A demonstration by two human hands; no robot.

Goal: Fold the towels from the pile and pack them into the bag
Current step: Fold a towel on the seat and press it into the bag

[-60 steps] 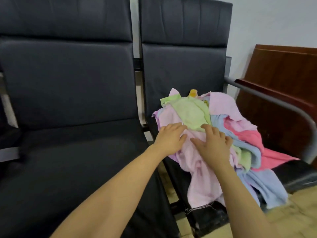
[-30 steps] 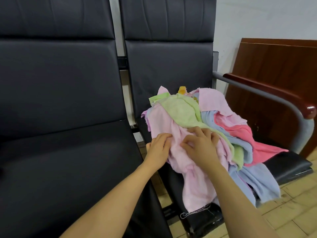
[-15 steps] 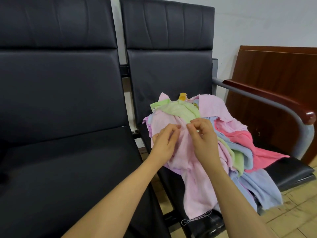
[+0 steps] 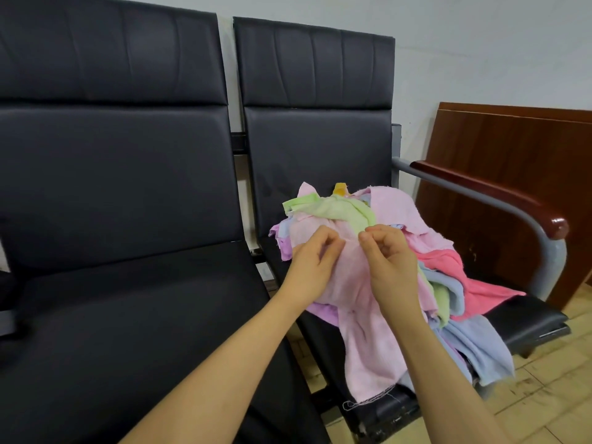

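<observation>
both hands are up on the pile of towels (image 4: 400, 251), which sits heaped on the right-hand seat (image 4: 525, 318). the left hand (image 4: 312, 267) and right hand (image 4: 389, 264) sit side by side, about equally near, fingers curled in, each pinching the top edge of the pale pink towel (image 4: 368, 331). that towel hangs long-ways straight down from the fingers, over the seat's front edge toward the floor, so lifting it free looks like an upward pull. the left-hand seat (image 4: 128, 315) beside it lies bare. no bag shows anywhere, so nothing looks packed yet.
</observation>
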